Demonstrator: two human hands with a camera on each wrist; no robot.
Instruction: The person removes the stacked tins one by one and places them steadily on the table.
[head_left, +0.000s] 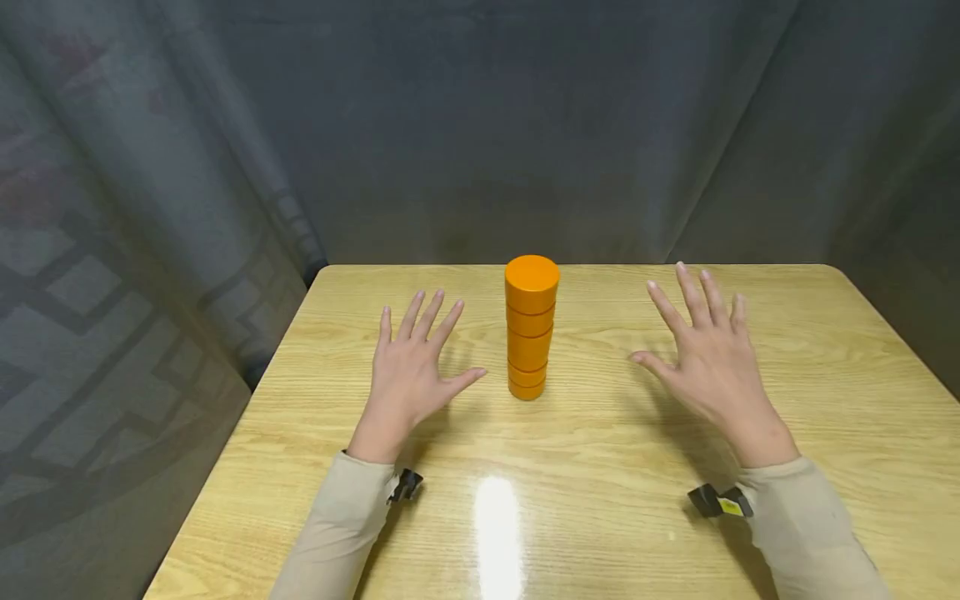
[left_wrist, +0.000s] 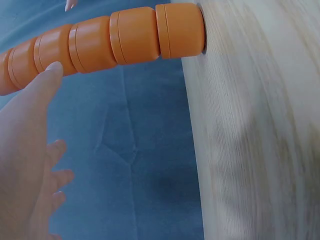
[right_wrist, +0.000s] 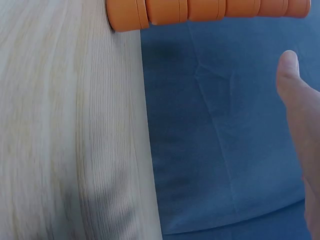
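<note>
While both hands hover with fingers splayed, the orange disc stack stands upright near the middle of the wooden bench, between them. Left hand: grip spread, holding nothing, thumb pointing at the stack's base but apart from it. Right hand: grip likewise spread and empty, farther off on the other side. Stack looks to be about five discs, slightly staggered; the exact count is hard to fix from the head view. Left wrist view shows the offsets between discs plainly. Grey curtain behind the bench. Judgement: the step in hand is the hands-off pause beside a standing tower. Any next contact calls for a light touch from above, since the staggered discs could topple sideways.
</note>
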